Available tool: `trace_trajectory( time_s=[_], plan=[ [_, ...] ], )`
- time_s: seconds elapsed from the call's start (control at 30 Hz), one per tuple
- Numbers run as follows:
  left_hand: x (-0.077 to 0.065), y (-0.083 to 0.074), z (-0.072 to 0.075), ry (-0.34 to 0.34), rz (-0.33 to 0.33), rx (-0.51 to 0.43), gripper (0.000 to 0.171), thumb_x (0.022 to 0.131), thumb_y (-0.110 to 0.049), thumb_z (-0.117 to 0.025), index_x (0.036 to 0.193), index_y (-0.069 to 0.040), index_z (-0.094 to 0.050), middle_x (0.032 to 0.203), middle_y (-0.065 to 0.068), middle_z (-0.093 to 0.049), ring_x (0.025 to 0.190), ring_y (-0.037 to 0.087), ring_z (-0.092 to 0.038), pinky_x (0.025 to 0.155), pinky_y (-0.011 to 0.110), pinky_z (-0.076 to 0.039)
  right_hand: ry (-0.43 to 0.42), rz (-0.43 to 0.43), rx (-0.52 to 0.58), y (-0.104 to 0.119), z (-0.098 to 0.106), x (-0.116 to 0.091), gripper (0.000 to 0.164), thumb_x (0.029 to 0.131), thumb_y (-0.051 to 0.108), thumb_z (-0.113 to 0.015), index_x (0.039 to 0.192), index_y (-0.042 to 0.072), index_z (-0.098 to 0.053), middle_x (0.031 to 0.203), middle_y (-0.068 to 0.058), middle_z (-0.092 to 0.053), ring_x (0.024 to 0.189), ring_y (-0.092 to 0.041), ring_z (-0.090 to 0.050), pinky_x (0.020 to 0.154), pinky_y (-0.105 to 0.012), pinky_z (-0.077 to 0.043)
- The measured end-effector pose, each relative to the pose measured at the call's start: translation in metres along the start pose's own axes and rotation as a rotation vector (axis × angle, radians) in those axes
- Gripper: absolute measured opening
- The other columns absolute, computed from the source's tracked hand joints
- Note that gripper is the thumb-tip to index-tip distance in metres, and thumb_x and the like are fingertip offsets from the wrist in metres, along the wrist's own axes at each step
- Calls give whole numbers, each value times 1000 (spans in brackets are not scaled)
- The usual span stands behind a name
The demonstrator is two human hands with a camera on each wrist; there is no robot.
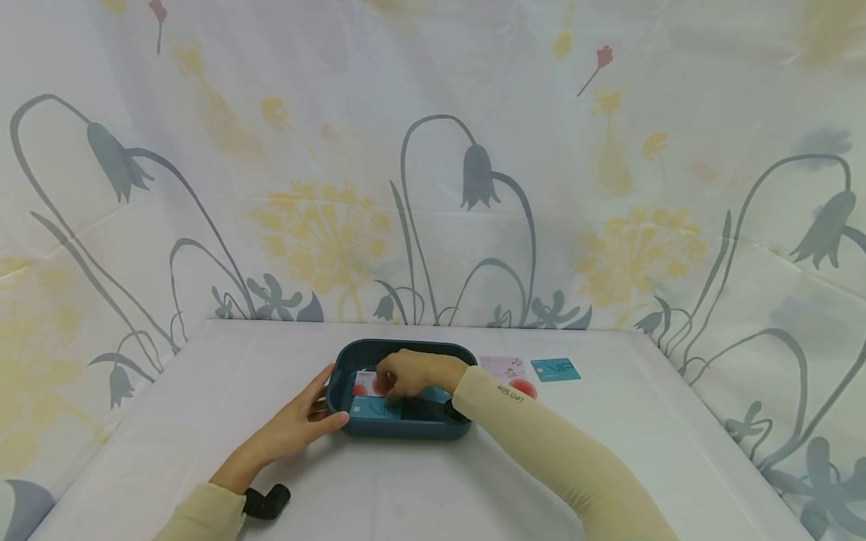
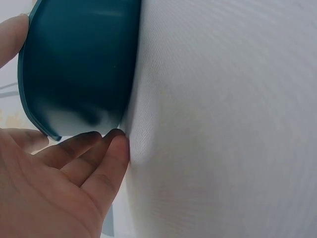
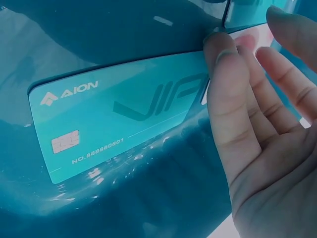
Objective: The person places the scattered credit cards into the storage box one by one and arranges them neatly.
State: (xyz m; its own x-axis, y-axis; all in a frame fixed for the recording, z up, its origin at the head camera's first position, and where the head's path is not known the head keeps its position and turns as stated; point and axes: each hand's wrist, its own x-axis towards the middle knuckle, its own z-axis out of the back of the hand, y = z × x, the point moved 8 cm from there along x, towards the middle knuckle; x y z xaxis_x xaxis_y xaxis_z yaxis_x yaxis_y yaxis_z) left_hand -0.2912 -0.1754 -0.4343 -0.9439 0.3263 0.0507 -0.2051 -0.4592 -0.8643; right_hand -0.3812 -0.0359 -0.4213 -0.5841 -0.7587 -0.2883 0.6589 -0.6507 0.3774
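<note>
A dark teal tray [image 1: 406,428] sits on the white table. My left hand [image 1: 301,417] holds its left end, with the thumb at the front corner rim and the fingers [image 2: 101,163] along the outer wall. Inside the tray, my right hand [image 1: 409,372] has curled fingers, and its thumb and fingertip pinch the end of a teal VIP card [image 3: 119,114] marked AION. Left of that hand lie a pink-and-red card [image 1: 365,383] and, at the front, another teal card [image 1: 373,407]. The right fingertips cover the end of the gripped card.
On the table right of the tray lie a pale pink card [image 1: 503,367], a teal VIP card [image 1: 555,370] and a card with a red circle [image 1: 523,388], partly behind the right sleeve [image 1: 541,443]. A flower-patterned curtain [image 1: 433,165] hangs behind the table.
</note>
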Motion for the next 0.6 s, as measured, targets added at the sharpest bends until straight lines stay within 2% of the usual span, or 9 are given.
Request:
trace_trajectory(
  time_s=[0.23,0.4,0.6],
  plan=[
    [0,0,0,-2,-2,11,87,92,-35,-64,155,-14,-8,148,28,-30,129,40,-43,101,46,-41,-48,46,-26,4,16,-7,18,87,22,-72,102,15,-67,90,6,-62,73,-8,-58,64,-21,-50],
    [1,-1,0,-4,-1,8,87,92,-35,-64,155,-14,-8,149,28,-29,128,40,-44,101,46,-42,-73,42,36,1,33,-17,25,87,21,-70,108,9,-64,82,3,-63,67,-12,-60,63,-23,-50],
    [0,0,0,-12,6,22,87,91,-36,-65,155,-14,-9,148,27,-31,127,39,-45,101,46,-42,-130,36,60,-9,53,-37,34,87,25,-71,115,7,-62,84,4,-62,75,-13,-60,69,-25,-51]
  ],
)
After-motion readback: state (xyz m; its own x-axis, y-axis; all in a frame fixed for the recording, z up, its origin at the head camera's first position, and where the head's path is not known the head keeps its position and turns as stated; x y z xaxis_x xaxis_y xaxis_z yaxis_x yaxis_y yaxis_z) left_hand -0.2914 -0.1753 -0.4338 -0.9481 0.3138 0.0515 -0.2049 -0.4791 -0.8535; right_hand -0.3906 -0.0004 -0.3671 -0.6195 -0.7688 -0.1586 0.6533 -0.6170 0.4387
